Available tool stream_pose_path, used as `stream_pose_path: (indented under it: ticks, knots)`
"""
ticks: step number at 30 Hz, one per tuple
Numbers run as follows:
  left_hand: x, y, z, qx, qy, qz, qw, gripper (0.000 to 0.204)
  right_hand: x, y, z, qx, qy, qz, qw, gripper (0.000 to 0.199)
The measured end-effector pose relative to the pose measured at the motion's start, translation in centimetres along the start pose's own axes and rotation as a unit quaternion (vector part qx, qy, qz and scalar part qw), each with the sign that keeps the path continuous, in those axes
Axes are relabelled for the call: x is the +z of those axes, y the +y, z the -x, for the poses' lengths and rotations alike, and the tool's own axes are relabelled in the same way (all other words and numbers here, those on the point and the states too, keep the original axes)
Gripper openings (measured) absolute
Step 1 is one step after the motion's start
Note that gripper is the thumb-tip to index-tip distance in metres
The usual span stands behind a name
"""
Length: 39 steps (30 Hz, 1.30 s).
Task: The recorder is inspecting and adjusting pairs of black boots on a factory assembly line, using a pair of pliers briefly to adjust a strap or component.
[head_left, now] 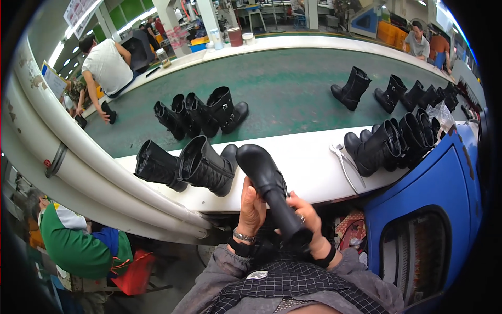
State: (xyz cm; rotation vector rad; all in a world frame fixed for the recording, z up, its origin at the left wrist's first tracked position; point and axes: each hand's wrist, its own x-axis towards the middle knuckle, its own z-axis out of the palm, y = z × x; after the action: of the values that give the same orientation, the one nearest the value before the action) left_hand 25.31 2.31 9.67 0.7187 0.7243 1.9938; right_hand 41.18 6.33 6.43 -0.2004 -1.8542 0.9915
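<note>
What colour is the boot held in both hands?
Black boot, glossy toe; clearest in the head view.

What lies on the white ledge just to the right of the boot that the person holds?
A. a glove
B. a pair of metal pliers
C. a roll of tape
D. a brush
B: a pair of metal pliers lies on the white ledge, right of the held boot.

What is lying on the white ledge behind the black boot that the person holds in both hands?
Behind the held boot, two quilted black boots lie on the white ledge, with metal pliers at right. The held boot hides part of the ledge.
</note>
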Motion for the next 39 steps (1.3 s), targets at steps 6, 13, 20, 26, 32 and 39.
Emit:
stream_pose_path:
  ticks: [6,13,20,26,32,39]
  knots:
    - [-1.4,0.8,1.4,-0.109,-0.055,0.027,0.992,0.073,3.0,1.4,1.8,-0.08,0.047,0.08,0.992,0.059]
    - [-0.5,1.0,1.8,0.029,-0.002,-0.285,0.958,0.059,-0.3,-1.6,-2.9,0.197,-0.018,-0.152,0.968,0.061]
    - [-6.3,3.3,3.5,0.235,0.275,-0.602,0.712,0.053,-2.8,4.2,-3.9,0.24,0.211,-0.145,0.936,0.039]
    - [-10.4,4.6,-1.7,0.138,0.198,-0.422,0.874,0.067,-5.5,3.7,-4.9,0.446,0.158,-0.302,0.828,0.043]
    - [-8.5,5.0,-3.7,0.003,0.231,-0.213,0.949,0.043,-4.7,4.1,-4.2,0.439,0.187,-0.38,0.792,0.035]
    - [-5.1,-1.1,-0.6,-0.019,0.232,0.087,0.969,0.035,-2.7,3.6,-3.7,0.354,0.226,-0.458,0.783,0.03]
